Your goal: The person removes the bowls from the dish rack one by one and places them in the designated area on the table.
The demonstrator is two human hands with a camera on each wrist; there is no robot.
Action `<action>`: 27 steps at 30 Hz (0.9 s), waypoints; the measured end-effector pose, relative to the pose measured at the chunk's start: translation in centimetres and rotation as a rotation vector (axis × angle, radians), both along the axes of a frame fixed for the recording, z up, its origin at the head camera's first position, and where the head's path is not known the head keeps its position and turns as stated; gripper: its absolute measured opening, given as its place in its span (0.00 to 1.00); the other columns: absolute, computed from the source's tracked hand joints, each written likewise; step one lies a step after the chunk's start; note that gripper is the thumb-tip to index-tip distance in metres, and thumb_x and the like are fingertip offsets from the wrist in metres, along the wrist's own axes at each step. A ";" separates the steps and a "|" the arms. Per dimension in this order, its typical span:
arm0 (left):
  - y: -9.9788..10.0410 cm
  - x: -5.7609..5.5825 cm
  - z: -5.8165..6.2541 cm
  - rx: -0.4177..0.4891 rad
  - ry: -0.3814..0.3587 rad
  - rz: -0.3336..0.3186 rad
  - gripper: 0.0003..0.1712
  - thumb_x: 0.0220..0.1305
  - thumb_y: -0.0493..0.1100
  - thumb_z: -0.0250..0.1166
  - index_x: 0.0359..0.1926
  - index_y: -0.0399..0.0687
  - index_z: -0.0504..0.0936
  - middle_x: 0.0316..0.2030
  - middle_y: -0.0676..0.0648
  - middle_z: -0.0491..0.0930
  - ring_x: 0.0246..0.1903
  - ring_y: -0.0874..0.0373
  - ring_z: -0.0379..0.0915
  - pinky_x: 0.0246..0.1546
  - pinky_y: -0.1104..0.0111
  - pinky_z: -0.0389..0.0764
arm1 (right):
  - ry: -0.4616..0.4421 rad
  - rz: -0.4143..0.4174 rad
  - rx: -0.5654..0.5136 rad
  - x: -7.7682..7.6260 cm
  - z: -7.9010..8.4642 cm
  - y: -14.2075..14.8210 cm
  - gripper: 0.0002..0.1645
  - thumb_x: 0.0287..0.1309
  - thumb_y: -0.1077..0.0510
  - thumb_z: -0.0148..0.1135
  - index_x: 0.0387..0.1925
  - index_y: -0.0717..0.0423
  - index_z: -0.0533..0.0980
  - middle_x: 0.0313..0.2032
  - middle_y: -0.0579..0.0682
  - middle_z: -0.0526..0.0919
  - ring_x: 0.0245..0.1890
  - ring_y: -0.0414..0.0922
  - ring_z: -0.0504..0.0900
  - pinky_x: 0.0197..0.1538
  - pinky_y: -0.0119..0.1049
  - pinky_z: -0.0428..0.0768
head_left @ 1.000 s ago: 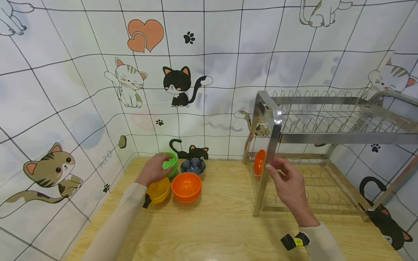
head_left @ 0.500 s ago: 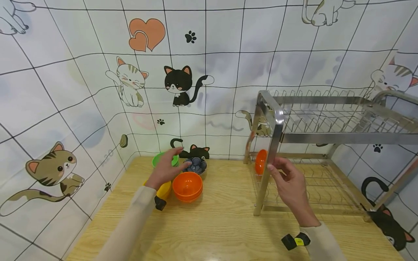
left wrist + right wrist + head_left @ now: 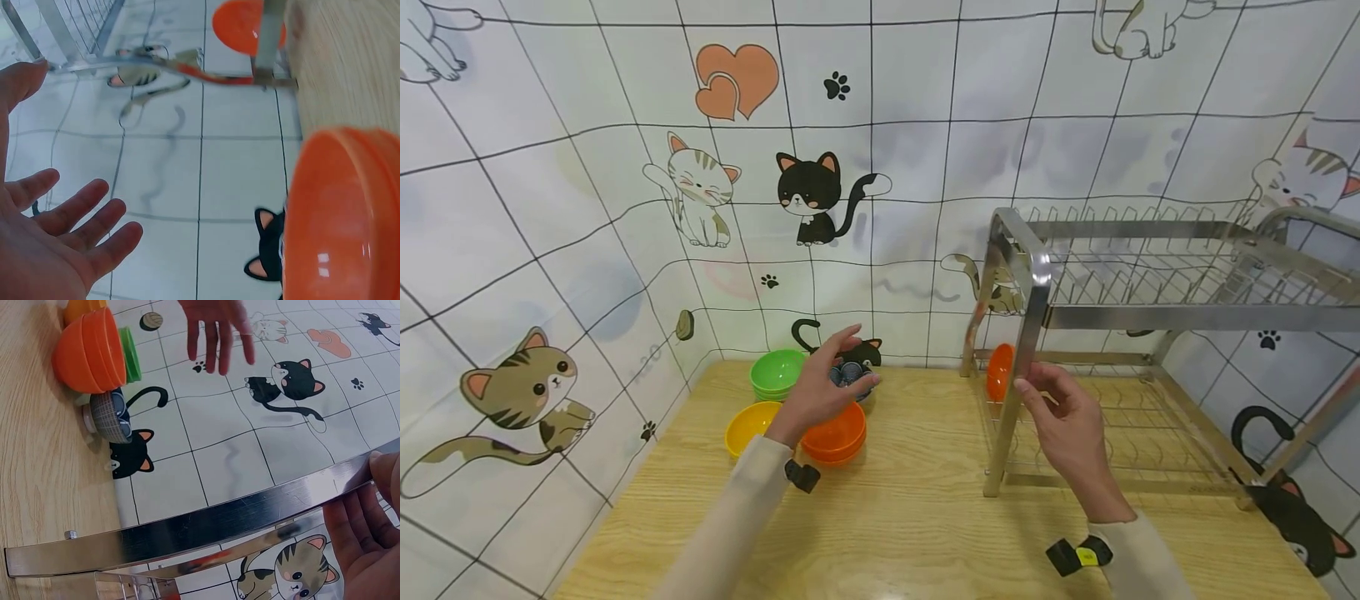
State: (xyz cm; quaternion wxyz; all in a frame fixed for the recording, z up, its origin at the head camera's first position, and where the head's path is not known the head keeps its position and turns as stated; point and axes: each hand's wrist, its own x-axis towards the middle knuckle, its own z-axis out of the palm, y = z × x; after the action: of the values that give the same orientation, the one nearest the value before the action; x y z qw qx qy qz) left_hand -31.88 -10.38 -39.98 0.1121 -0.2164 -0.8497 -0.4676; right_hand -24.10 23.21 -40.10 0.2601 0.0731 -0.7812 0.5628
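Note:
My left hand point(image 3: 823, 387) hovers over the bowls with its fingers spread and nothing in it. Beneath it stand stacked orange bowls point(image 3: 838, 435), partly covered by the hand. Green bowls point(image 3: 775, 372) are stacked behind, and a yellow bowl point(image 3: 749, 429) stands to the left. A dark patterned bowl point(image 3: 848, 373) at the back is half hidden behind my fingers; its checked side shows in the right wrist view. At the right, my right hand point(image 3: 1067, 425) pinches the front left post of a metal dish rack point(image 3: 1033, 321) between thumb and fingers.
One orange bowl point(image 3: 998, 373) stands on edge at the left end of the rack's lower tier. Wire slots line the upper tier point(image 3: 1150, 283). A cat-patterned tiled wall point(image 3: 910, 167) closes off the back and sides of the wooden tabletop point(image 3: 917, 517).
My left hand has left the green bowls and moved right, over the orange stack, its fingers spreading. The right hand keeps its place on the rack post.

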 end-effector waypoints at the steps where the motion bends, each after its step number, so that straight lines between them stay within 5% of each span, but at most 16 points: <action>1: 0.5 0.2 0.2 0.011 0.006 -0.015 0.46 0.62 0.56 0.74 0.77 0.68 0.61 0.69 0.51 0.72 0.71 0.51 0.66 0.74 0.49 0.67 | -0.001 -0.001 -0.002 0.0 0.0 0.0 0.16 0.71 0.57 0.63 0.56 0.59 0.79 0.43 0.34 0.81 0.48 0.26 0.82 0.54 0.14 0.77; 10: 5.1 2.2 0.7 0.085 0.091 -0.142 0.43 0.64 0.50 0.73 0.76 0.65 0.63 0.68 0.51 0.74 0.69 0.53 0.69 0.72 0.54 0.71 | -0.006 -0.008 -0.001 -0.1 -0.1 0.2 0.16 0.70 0.56 0.64 0.55 0.58 0.80 0.43 0.31 0.81 0.47 0.25 0.81 0.52 0.14 0.77; 27: 13.7 3.7 -0.2 0.183 0.075 -0.330 0.32 0.67 0.44 0.70 0.70 0.52 0.72 0.62 0.47 0.80 0.63 0.53 0.76 0.65 0.62 0.79 | -0.050 -0.039 0.067 0.0 -0.3 1.0 0.17 0.69 0.51 0.65 0.53 0.56 0.82 0.45 0.26 0.82 0.46 0.25 0.81 0.50 0.15 0.78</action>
State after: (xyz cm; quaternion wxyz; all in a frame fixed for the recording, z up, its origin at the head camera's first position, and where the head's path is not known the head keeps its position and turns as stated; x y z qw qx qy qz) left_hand -28.22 3.32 -40.19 0.0846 -0.3591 -0.7518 -0.5464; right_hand -24.13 24.17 -40.37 0.2489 0.0522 -0.8072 0.5327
